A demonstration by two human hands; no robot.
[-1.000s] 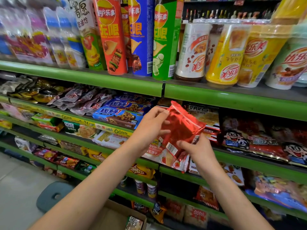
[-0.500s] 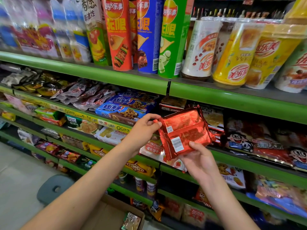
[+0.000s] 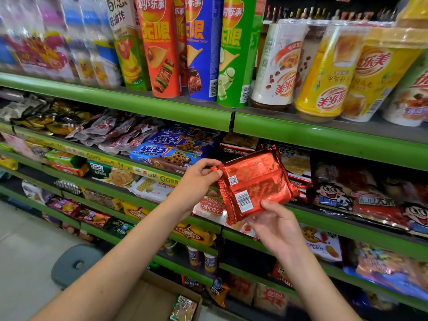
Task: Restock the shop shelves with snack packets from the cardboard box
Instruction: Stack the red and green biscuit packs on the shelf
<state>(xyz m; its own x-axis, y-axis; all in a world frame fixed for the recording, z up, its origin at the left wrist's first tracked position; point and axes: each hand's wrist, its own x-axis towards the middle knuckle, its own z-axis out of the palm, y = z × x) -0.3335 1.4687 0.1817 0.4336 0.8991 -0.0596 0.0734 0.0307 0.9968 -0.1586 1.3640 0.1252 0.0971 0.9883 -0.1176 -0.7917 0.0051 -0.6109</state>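
Note:
A shiny red snack packet is held in front of the second green shelf, back side up with a barcode and a QR code showing. My left hand pinches its left edge. My right hand grips its lower right corner from below. The cardboard box stands on the floor under my arms, and one packet shows inside it near the right wall.
Tall crisp tubes and drink cups fill the top shelf. Blue cookie packs lie left of the red packet, cartoon-face bags to its right. A grey stool stands on the floor at the left.
The red packet has turned from tilted on edge to flat with its back facing me, and has moved up toward the second shelf. Both hands have kept hold of it.

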